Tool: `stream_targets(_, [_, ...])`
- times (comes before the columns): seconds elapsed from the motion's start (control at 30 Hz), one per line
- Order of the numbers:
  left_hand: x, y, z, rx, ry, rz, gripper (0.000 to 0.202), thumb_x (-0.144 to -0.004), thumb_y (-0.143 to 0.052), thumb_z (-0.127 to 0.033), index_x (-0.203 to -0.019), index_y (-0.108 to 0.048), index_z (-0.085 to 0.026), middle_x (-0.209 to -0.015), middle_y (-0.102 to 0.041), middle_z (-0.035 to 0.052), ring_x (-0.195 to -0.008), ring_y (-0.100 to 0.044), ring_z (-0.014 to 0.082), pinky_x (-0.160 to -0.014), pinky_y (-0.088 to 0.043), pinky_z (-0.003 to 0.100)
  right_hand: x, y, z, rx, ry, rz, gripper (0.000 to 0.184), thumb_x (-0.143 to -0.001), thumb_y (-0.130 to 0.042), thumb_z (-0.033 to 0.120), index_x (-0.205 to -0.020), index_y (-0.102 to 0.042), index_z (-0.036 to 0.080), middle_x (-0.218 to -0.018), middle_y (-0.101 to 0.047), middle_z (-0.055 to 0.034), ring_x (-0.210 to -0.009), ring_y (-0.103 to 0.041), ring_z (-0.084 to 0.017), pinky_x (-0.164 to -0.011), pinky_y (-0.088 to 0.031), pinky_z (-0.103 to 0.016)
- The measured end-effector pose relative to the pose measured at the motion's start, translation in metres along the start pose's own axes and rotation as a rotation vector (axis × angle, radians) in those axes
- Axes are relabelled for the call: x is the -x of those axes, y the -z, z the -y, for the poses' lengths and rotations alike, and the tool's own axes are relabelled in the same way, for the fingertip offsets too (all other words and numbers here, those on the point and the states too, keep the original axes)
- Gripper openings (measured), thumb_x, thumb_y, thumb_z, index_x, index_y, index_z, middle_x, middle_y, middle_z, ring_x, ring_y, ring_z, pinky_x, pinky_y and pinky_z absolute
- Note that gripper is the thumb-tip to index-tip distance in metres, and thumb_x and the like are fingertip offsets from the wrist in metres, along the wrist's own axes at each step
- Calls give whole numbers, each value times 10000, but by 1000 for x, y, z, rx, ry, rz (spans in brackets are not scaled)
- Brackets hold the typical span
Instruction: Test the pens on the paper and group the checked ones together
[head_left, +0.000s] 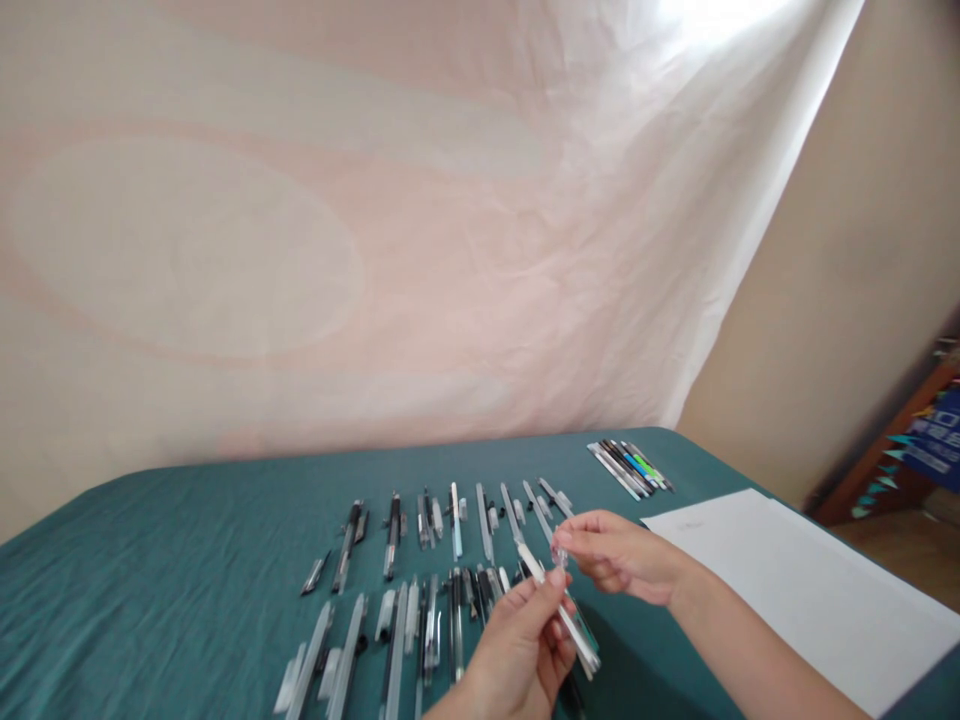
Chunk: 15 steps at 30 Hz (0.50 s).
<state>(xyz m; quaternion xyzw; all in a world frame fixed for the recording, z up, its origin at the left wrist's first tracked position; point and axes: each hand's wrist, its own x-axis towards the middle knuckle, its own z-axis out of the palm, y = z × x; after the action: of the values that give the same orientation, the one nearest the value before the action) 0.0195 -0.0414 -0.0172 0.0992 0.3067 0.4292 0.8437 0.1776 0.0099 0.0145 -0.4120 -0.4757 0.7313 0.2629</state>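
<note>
My left hand (521, 640) is closed around a slim white pen (577, 640), which slants from upper left to lower right. A thin greenish edge shows beside the pen; I cannot tell whether it is a second one. Close above it, my right hand (630, 558) pinches a small clear piece (560, 555) between thumb and fingers. The piece is blurred, and whether it touches the pen I cannot make out. Below and behind both hands lie rows of pen parts, among them a dark pen (349, 545) and a pale barrel (484, 520), with short caps beside them. My left hand hides some of the front row.
A green cloth (187, 560) covers the table. At the back right lies a bundle of pens (630, 468), black, white, blue and green. White paper sheets (810, 590) rest on the right side. A pale patterned sheet (450, 250) hangs behind the table.
</note>
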Motion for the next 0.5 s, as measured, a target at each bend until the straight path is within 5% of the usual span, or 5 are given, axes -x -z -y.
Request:
stream_targets(0.27, [2,-4,-1,-8,-30,-18,143,-749,-654,-195,-692,-556,-107,-554,-548,-7,-399,-452,11,-412,-398,94,0,-4,1,17,-6,39,266,-734,-629,396,-724,-513,157,-452,-203,127,-390,-89,-17,-351,-65,-146])
stream_targets(0.5, [1,-3,0,-1,-27,-61,161,-758,-642,-180,-669,-526,-115,-554,-547,-11,-395,-456,12,-401,-409,93,4,27,3,415,-121,-121,227,-786,-438,379,-679,-471,182,-490,-264,103,-362,-135,-26,-326,-92,-147])
